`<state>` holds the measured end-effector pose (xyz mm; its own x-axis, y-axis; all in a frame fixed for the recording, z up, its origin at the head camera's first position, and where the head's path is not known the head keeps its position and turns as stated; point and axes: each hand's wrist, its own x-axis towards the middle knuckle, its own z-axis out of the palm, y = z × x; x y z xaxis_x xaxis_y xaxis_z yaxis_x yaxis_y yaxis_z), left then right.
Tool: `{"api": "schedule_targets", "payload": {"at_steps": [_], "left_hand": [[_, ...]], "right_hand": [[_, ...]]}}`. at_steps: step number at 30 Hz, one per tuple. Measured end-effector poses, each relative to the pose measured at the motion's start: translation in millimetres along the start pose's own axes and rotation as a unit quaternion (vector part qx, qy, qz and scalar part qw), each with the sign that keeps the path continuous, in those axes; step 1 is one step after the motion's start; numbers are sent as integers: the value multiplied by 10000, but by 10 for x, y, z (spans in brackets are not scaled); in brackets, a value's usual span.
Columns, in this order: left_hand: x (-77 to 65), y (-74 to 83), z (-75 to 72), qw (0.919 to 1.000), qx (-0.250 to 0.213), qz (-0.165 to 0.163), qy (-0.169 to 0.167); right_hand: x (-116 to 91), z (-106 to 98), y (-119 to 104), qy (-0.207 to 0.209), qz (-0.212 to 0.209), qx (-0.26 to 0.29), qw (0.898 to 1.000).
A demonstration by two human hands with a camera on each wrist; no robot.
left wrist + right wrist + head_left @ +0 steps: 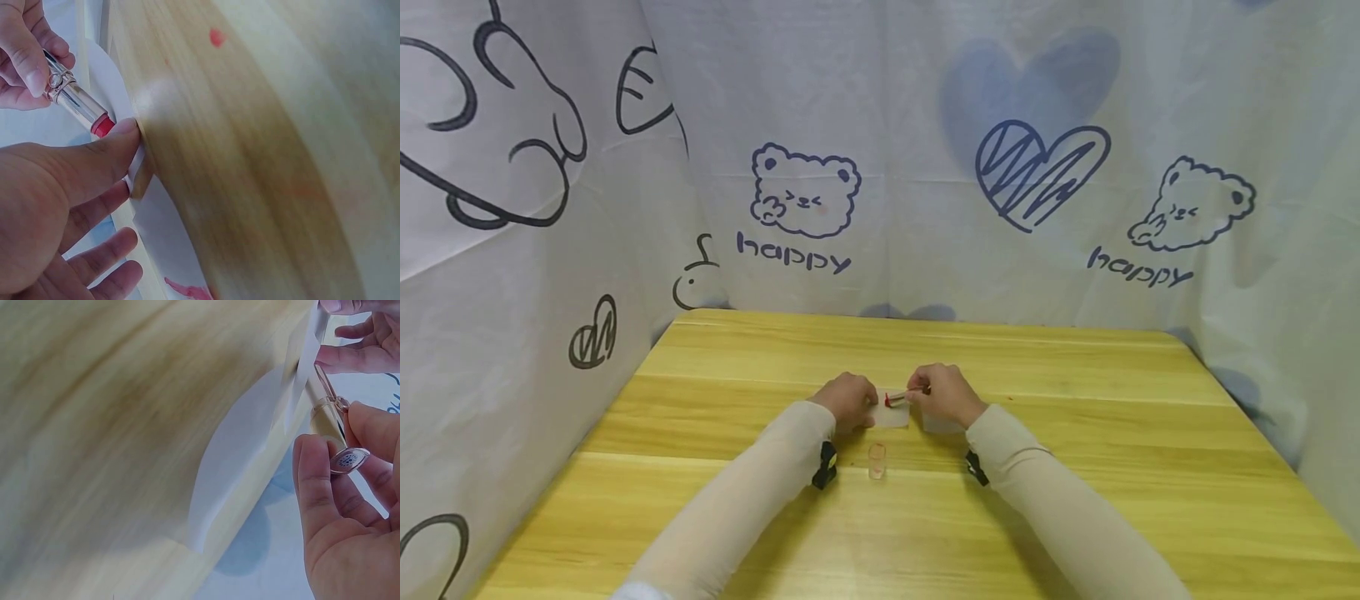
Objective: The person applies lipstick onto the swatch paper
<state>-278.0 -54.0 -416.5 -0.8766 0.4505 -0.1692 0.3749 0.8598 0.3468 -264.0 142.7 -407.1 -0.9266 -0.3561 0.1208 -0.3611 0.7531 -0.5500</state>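
A lipstick (78, 105) in a shiny gold tube, its red end exposed, is pinched between the thumb and fingers of my right hand (946, 393). Its red tip lies close over a white piece of paper (892, 416), beside my left thumb in the left wrist view. My left hand (847, 401) rests at this paper's left edge, thumb and index finger apart and the other fingers loosely bent. Partly under my right hand is a second white paper (240, 447). Another paper (169, 234), with a red smear, shows below my left hand in the left wrist view.
A small transparent pinkish tube (877, 462) lies on the wooden table (737, 517), nearer to me than the papers. A red spot (217, 37) marks the tabletop. White curtains (917, 250) with drawn figures hang behind and beside the table.
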Motion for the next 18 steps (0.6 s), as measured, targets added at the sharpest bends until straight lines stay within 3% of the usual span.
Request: {"api": "schedule_targets", "payload": {"at_steps": [18], "left_hand": [[-36,25,-8,9999,-73,-81,-38]], "right_hand": [[-66,-21,-5,-215,-127,15,9997]]}}
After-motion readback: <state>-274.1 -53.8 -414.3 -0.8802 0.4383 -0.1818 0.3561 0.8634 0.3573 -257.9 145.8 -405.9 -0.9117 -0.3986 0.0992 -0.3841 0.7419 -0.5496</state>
